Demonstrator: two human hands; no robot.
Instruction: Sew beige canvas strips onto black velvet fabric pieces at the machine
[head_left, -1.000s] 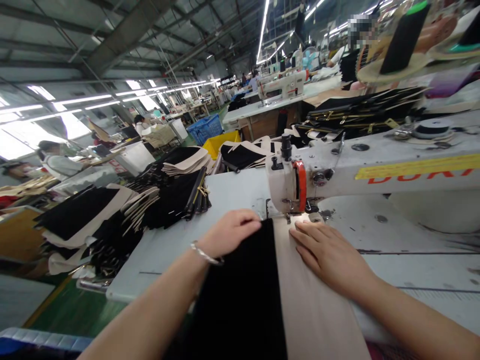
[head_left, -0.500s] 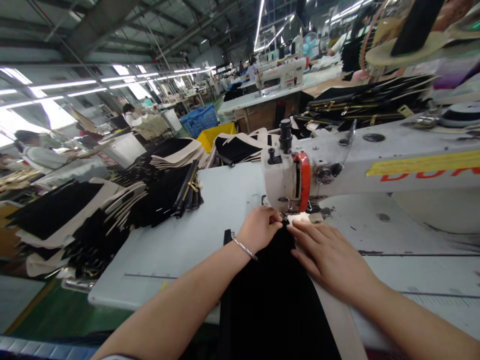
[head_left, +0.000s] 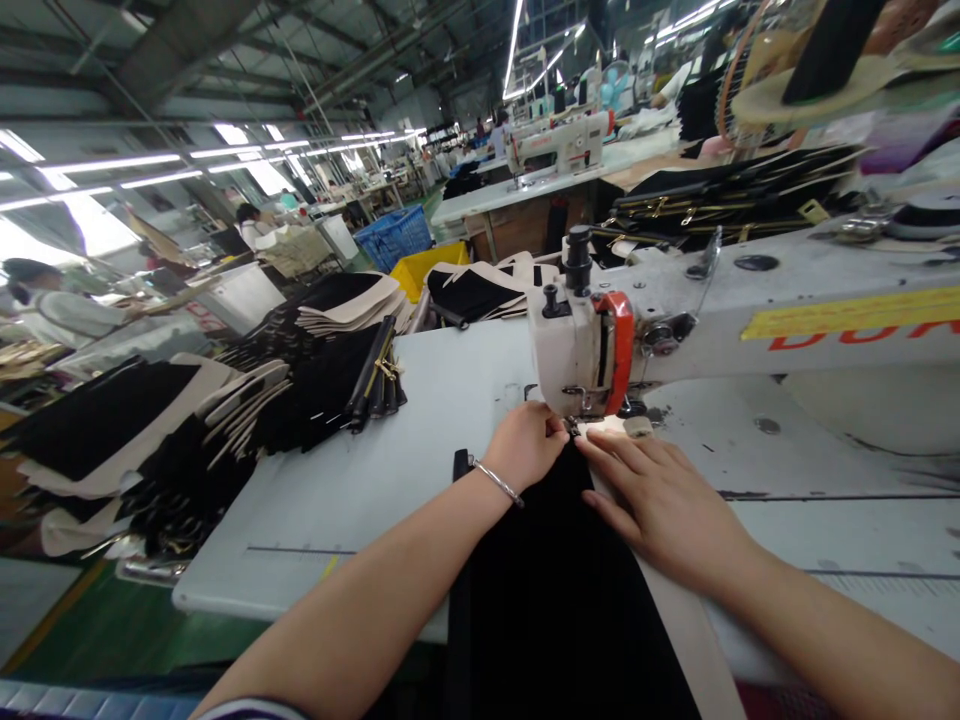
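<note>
A long black fabric piece [head_left: 570, 590] with a pale border strip [head_left: 679, 610] runs from the front edge up to the needle area of the white sewing machine [head_left: 559, 345]. My left hand [head_left: 529, 440], with a silver bangle at the wrist, pinches the fabric's far end just left of the presser foot. My right hand [head_left: 660, 490] lies flat with fingers extended over the pale strip and the black edge, right of the needle. Light shines on the pale material under the machine head. The needle tip itself is hidden.
Stacks of black and cream pieces [head_left: 345, 300] lie on the left, beside black strips with gold zipper pulls [head_left: 384, 375]. Behind stand a yellow bin [head_left: 427, 270] and a blue basket [head_left: 394, 238]. More zippered pieces [head_left: 720, 195] are piled behind the machine arm. A person [head_left: 56, 300] sits far left.
The view has shifted slightly. Both hands stay by the needle in nearly the same pose, the left still pinching and the right still flat on the fabric.
</note>
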